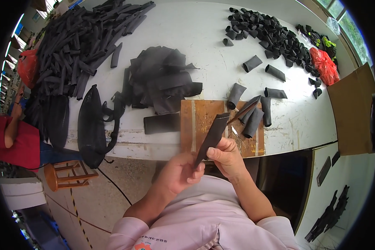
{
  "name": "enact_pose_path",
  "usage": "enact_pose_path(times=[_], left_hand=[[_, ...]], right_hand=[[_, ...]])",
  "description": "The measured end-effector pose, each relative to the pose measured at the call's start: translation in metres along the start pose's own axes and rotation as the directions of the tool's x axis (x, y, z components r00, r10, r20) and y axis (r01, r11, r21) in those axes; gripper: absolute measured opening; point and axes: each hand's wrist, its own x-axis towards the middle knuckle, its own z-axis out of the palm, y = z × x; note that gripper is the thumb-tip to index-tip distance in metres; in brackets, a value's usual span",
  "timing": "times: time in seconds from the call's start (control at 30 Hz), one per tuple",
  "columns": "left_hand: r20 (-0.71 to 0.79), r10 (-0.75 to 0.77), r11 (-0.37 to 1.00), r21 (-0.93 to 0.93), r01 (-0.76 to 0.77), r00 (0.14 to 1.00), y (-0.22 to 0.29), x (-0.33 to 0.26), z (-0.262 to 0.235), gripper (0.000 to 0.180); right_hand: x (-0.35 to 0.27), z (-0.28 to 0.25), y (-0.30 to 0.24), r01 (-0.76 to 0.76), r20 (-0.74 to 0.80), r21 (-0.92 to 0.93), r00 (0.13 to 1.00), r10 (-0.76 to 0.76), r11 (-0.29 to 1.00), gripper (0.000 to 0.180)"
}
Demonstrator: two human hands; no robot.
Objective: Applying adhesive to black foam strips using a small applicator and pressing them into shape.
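A flat black fabric sleeve point(215, 134) is held between my two hands above the front edge of the table. My left hand point(178, 171) closes on its lower end, fingers curled. Higher up, my right hand point(229, 157) pinches its side with the thumb on top. A slim brown pointed tool point(240, 113) sticks out beyond the sleeve; its lower end is hidden, and whether my right hand holds it is unclear. Beneath lies a worn brown wooden board point(188, 127). Several short black tubes point(253, 123) rest on and beside the board's right side.
Left of the board lies a flat black piece point(161, 124), with a loose black fabric pile point(160, 79) behind. Long strips point(77, 46) heap at the far left, short tubes point(271, 35) at the far right. A black bag point(91, 129) and wooden stool point(68, 175) are left; another person point(14, 137) is beyond.
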Motion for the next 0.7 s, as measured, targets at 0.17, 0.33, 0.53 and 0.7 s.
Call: enact_pose_path(times=[0.17,0.33,0.53,0.7], left_hand=[[-0.112,0.614,0.672,0.592,-0.444,0.781,-0.017,0.0,0.011,0.026],[0.107,0.742,0.4,0.721,-0.566,0.661,-0.024,-0.001,0.025,0.025],[0.017,0.759,0.425,0.744,-0.516,0.651,-0.024,0.008,0.018,0.015],[-0.032,0.79,0.429,0.741,-0.516,0.612,-0.022,0.016,0.011,0.008]], right_hand=[[0.0,0.012,-0.009,-0.04,-0.234,0.098,0.97,0.062,0.994,0.009],[-0.001,0.013,-0.006,-0.052,-0.254,0.158,0.963,0.091,0.986,0.009],[0.0,0.012,-0.001,-0.075,-0.241,0.159,0.964,0.112,0.984,0.01],[0.002,0.013,0.002,-0.079,-0.28,0.151,0.952,0.12,0.985,0.014]])
